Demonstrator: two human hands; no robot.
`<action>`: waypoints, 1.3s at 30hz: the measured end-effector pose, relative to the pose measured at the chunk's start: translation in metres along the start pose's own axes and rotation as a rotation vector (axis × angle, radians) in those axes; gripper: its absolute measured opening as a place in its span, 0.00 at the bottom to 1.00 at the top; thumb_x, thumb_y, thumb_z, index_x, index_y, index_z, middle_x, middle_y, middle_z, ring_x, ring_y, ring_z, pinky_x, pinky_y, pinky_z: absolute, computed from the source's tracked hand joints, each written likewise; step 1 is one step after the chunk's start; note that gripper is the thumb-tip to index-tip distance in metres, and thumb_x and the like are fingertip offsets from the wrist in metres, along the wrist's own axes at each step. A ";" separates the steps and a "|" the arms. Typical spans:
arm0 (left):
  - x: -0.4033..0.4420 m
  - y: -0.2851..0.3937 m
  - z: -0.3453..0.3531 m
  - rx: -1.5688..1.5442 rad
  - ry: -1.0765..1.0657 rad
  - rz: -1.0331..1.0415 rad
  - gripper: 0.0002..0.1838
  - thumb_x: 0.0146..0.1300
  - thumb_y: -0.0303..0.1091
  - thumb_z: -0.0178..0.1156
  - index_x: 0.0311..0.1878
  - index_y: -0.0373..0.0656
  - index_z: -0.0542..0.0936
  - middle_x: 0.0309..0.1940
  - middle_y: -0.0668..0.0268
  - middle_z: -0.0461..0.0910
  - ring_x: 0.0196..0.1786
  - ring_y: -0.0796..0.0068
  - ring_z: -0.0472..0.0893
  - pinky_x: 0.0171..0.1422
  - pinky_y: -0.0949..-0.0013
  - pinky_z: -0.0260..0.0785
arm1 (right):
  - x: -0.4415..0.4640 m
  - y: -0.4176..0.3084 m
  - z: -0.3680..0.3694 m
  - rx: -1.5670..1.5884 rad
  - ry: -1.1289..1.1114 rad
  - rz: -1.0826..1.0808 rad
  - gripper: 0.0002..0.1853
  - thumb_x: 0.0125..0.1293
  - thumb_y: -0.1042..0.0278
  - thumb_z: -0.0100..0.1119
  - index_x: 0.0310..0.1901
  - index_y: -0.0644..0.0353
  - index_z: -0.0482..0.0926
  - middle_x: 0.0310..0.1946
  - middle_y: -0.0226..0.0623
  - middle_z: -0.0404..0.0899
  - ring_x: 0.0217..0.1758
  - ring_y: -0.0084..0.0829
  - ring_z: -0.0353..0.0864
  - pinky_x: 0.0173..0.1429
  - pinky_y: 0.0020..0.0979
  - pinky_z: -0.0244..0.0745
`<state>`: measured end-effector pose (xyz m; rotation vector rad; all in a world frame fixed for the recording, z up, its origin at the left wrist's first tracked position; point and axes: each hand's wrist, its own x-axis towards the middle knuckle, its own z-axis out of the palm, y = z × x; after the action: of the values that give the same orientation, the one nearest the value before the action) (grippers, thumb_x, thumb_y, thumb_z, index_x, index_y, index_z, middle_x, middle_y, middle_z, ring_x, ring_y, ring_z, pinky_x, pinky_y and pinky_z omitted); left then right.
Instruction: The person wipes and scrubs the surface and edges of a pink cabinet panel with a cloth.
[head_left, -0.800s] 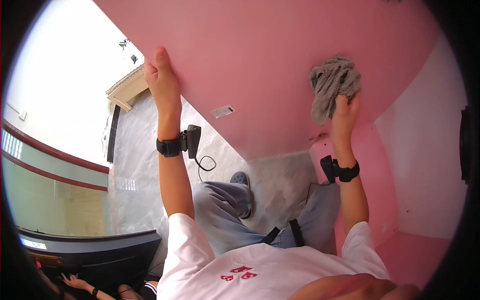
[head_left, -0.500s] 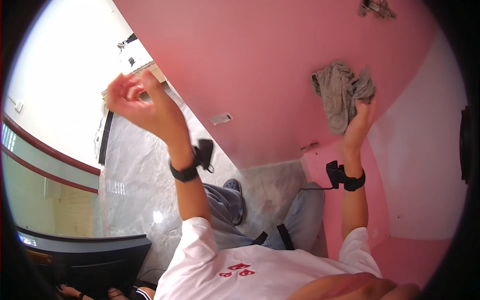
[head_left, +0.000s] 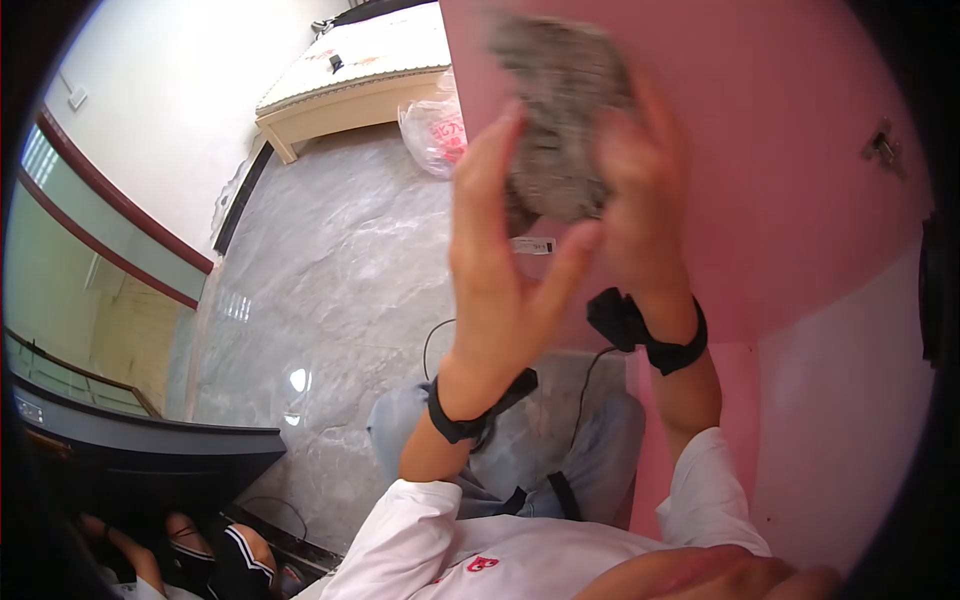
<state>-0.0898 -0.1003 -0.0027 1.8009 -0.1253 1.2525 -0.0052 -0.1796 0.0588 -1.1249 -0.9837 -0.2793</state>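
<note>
A crumpled grey cloth [head_left: 565,110], blurred by motion, is held up before the pink door [head_left: 770,150]. My right hand [head_left: 645,190] grips it from the right, fingers curled along its edge. At the lower left of the cloth is my left hand [head_left: 490,270], its fingers stretched upward and its thumb spread away; whether the fingertips touch the cloth I cannot tell. Each wrist wears a black strap with a small device. Below the cloth, a white label [head_left: 533,245] shows on the door.
A metal door handle [head_left: 884,150] juts out at the right. Beyond the door's edge stand a wooden bed [head_left: 350,110] and a plastic bag [head_left: 435,135] on the marble floor [head_left: 320,250]. A seated person [head_left: 215,560] is at the lower left, beside a dark cabinet [head_left: 160,450].
My right hand has lifted the cloth off to the left and up. My left hand has come from the far left to beside it. The view has turned, bringing the bed and bag into sight.
</note>
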 end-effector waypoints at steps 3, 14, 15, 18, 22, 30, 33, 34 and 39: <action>-0.011 -0.030 -0.014 -0.016 0.056 -0.160 0.36 0.63 0.30 0.72 0.71 0.32 0.67 0.63 0.49 0.74 0.63 0.56 0.78 0.66 0.59 0.73 | -0.005 0.014 0.013 -0.271 -0.138 -0.021 0.16 0.67 0.66 0.56 0.51 0.67 0.79 0.37 0.42 0.80 0.36 0.32 0.77 0.46 0.35 0.76; -0.029 0.003 -0.031 0.106 -0.323 -0.378 0.35 0.58 0.28 0.75 0.67 0.36 0.70 0.58 0.49 0.80 0.61 0.49 0.80 0.61 0.56 0.75 | -0.097 0.047 -0.002 -0.035 0.128 0.269 0.19 0.64 0.72 0.49 0.55 0.70 0.78 0.48 0.45 0.83 0.51 0.38 0.84 0.58 0.38 0.78; -0.020 0.014 -0.031 0.091 -0.306 -0.358 0.35 0.58 0.28 0.75 0.67 0.36 0.70 0.58 0.49 0.80 0.61 0.49 0.80 0.61 0.56 0.75 | -0.087 0.035 0.002 0.113 0.266 0.285 0.21 0.63 0.74 0.47 0.56 0.71 0.78 0.51 0.43 0.83 0.54 0.34 0.82 0.61 0.36 0.77; 0.001 0.052 -0.031 0.044 -0.091 0.168 0.40 0.53 0.26 0.74 0.71 0.40 0.71 0.66 0.47 0.73 0.65 0.45 0.75 0.63 0.53 0.73 | -0.056 0.001 -0.005 0.256 0.199 -0.122 0.21 0.67 0.71 0.46 0.57 0.73 0.77 0.54 0.39 0.82 0.55 0.30 0.81 0.62 0.33 0.76; 0.057 0.054 -0.040 0.153 0.123 0.690 0.42 0.48 0.26 0.75 0.71 0.44 0.73 0.68 0.44 0.69 0.64 0.38 0.73 0.65 0.49 0.71 | -0.009 -0.059 0.019 -0.222 0.297 -0.119 0.23 0.71 0.63 0.46 0.58 0.73 0.77 0.55 0.38 0.82 0.57 0.26 0.78 0.64 0.33 0.74; 0.041 0.042 -0.059 0.315 -0.172 0.018 0.29 0.48 0.30 0.77 0.53 0.43 0.74 0.54 0.52 0.72 0.57 0.47 0.79 0.50 0.60 0.80 | -0.036 0.024 0.010 0.275 0.139 0.035 0.24 0.76 0.59 0.42 0.57 0.69 0.80 0.52 0.34 0.82 0.54 0.25 0.80 0.60 0.33 0.77; 0.023 0.047 -0.049 0.560 -0.389 -0.081 0.28 0.50 0.28 0.78 0.52 0.41 0.73 0.48 0.54 0.72 0.49 0.48 0.80 0.47 0.54 0.80 | -0.091 0.075 -0.038 0.284 -0.016 0.283 0.25 0.76 0.57 0.41 0.59 0.67 0.79 0.52 0.35 0.82 0.56 0.28 0.80 0.64 0.33 0.75; 0.017 0.042 -0.045 0.584 -0.424 -0.132 0.22 0.54 0.30 0.76 0.47 0.38 0.73 0.44 0.54 0.72 0.48 0.48 0.80 0.47 0.52 0.79 | -0.104 0.081 -0.046 0.047 0.003 0.394 0.25 0.76 0.56 0.41 0.58 0.68 0.79 0.52 0.36 0.82 0.56 0.28 0.80 0.65 0.33 0.75; 0.024 0.033 -0.050 0.555 -0.531 -0.176 0.22 0.55 0.32 0.76 0.46 0.36 0.74 0.45 0.53 0.72 0.47 0.47 0.81 0.48 0.52 0.78 | -0.102 0.048 -0.016 0.054 0.033 0.437 0.27 0.76 0.57 0.40 0.65 0.69 0.73 0.59 0.39 0.79 0.63 0.31 0.78 0.69 0.36 0.72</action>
<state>-0.1306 -0.0740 0.0399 2.5354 0.0969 0.6924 -0.0246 -0.1998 -0.0521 -1.2488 -0.6893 0.0811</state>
